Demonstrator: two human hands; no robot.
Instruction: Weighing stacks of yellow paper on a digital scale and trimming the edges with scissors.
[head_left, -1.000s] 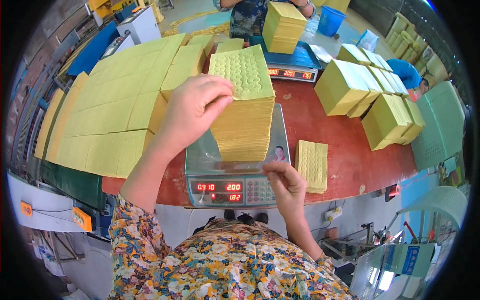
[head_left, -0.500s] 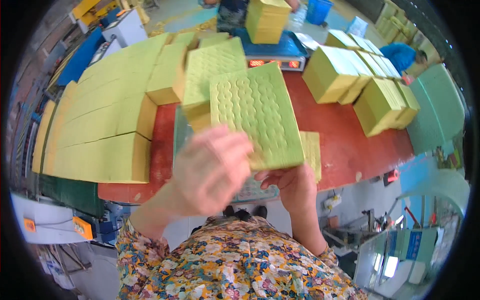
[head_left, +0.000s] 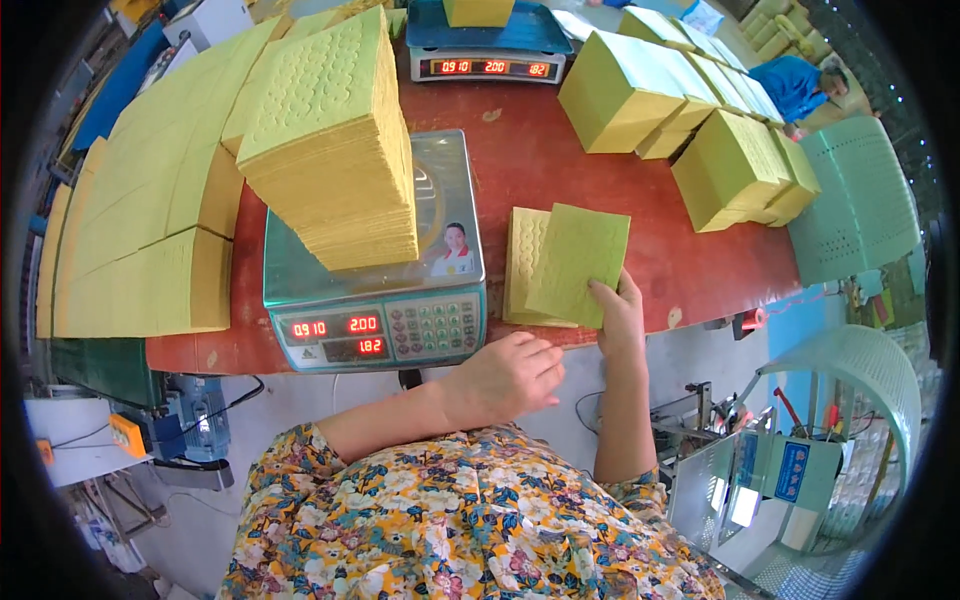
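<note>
Pinching a thin yellow sheet (head_left: 582,262) at its lower right edge, thumb on top and fingers beneath, the right hand (head_left: 620,318) holds it overlapping a low yellow stack (head_left: 522,262); whether the two touch, one cannot tell. That stack lies on the red table (head_left: 705,275), just right of a scale (head_left: 450,190). The left hand (head_left: 508,378) hangs near the table's front edge, fingers loosely bent and half spread, nothing visible in them. A tall embossed stack (head_left: 335,150) stands on the scale, with yellow blocks (head_left: 165,220) farther left.
</note>
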